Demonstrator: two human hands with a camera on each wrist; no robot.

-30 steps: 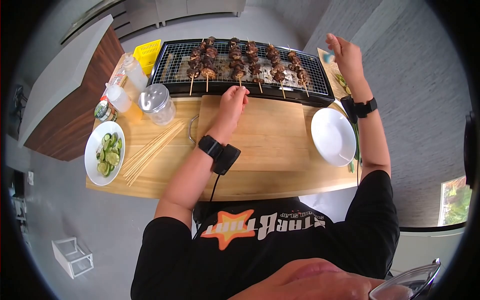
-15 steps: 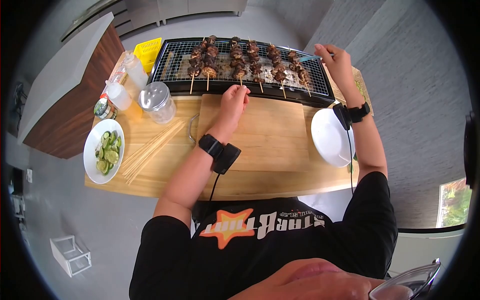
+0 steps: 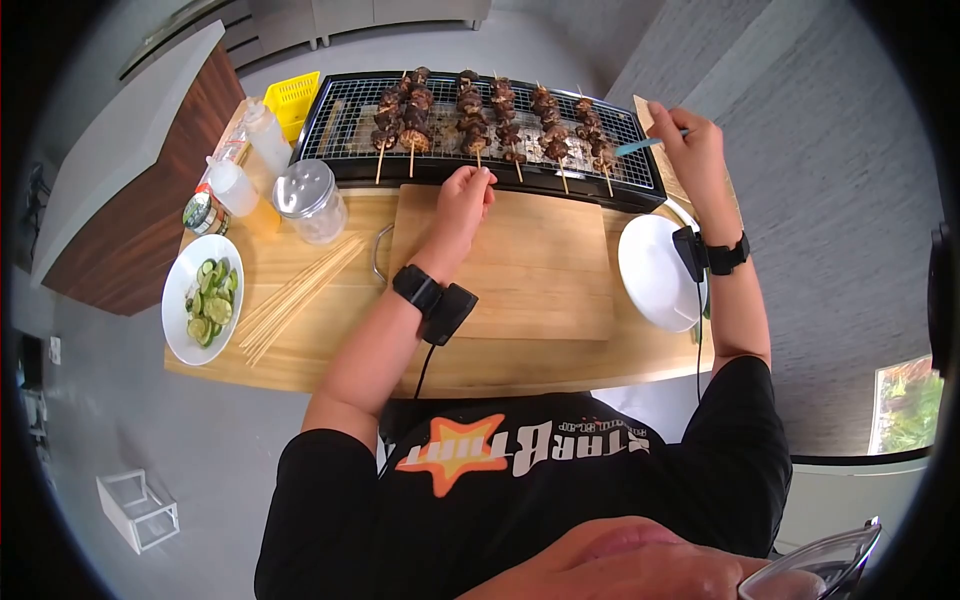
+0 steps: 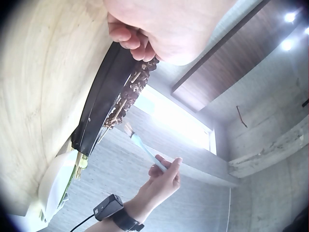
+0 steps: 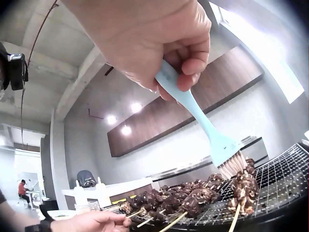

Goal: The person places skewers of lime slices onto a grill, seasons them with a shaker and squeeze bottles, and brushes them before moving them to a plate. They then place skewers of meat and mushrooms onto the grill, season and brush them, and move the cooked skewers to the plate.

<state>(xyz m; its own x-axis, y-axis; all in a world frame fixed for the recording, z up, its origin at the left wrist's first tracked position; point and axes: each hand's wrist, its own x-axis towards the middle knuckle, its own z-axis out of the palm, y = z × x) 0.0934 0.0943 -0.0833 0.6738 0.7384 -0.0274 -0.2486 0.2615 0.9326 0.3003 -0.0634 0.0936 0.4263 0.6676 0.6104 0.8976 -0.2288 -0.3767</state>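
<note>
My right hand (image 3: 692, 165) grips a light blue basting brush (image 5: 205, 123) by its handle. In the right wrist view its bristles (image 5: 234, 166) press on the meat of the rightmost skewer (image 5: 245, 191). At the front edge of the grill (image 3: 640, 190), my left hand (image 3: 462, 208) pinches the bare stick end of a middle meat skewer (image 3: 472, 115) between thumb and curled fingers. Several more browned skewers (image 3: 550, 125) lie across the wire grate, sticks toward me. The left wrist view shows the brush (image 4: 147, 151) slanting from the right hand toward the meat.
A wooden board (image 3: 530, 270) lies before the grill. At right stands a white bowl (image 3: 655, 275). On the left are loose bamboo sticks (image 3: 300, 300), a bowl of sliced limes (image 3: 175, 320), a lidded jar (image 3: 310, 210), squeeze bottles (image 3: 232, 190) and a yellow basket (image 3: 292, 105).
My right hand has come in from beyond the grill's right end, then down toward me, bringing the brush along the rightmost skewer. The left hand has stayed at its skewer.
</note>
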